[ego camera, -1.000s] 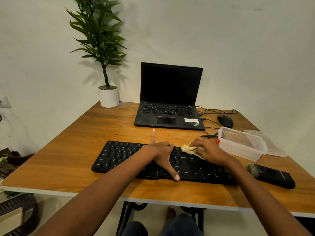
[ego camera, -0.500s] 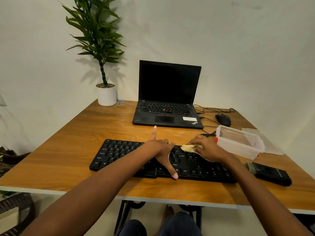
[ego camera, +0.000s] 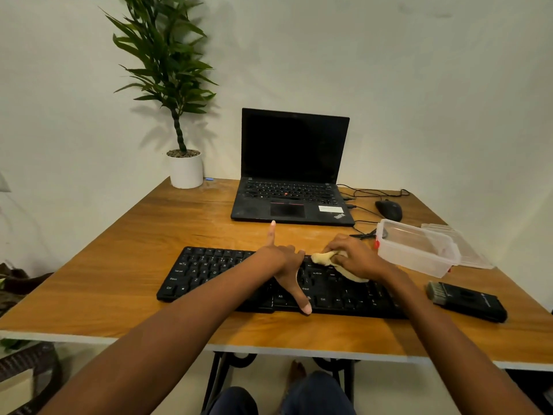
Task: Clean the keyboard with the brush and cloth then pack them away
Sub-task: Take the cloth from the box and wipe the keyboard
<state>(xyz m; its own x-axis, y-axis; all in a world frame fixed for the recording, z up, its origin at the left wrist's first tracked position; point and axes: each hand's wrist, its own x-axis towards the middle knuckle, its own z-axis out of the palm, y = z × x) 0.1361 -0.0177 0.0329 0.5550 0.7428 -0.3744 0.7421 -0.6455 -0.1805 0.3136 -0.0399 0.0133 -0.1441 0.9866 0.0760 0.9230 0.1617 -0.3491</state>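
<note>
1. Yellow cloth (ego camera: pixel 321 258), crumpled, lies on the right half of a black keyboard (ego camera: pixel 209 271). The right hand (ego camera: pixel 356 259) covers most of it, with its fingers curled round the cloth and clamped on it, pressing it to the keys.
2. The left hand (ego camera: pixel 284 259) rests on the middle of the keyboard. Its index finger points straight out past the far edge and its thumb reaches the near edge. The other fingers are curled under and grip nothing.
3. The keyboard lies flat on a wooden bench (ego camera: pixel 119 280), near the front edge, with its long side facing the person.
4. A black brush (ego camera: pixel 469 302) lies on the bench just right of the keyboard, not touching it. Its bristles are at the left end, and neither hand is on it.
5. A clear plastic box (ego camera: pixel 419 253) stands open behind the brush, close to the right hand. Its lid (ego camera: pixel 475 259) lies beside it, further right.
6. The cloth looks soft, light and limp. It can be bunched in the fingers from any side and should fold small enough for the box.
7. The brush looks stiff and light, and is best held by its black body, away from the bristles.
8. The keyboard looks light enough to slide, so a bracing hand helps.
9. This appears to be the wiping step, and nothing is packed yet.
10. A laptop (ego camera: pixel 293 175), mouse (ego camera: pixel 389 209) and potted plant (ego camera: pixel 185 169) stand at the back.
</note>
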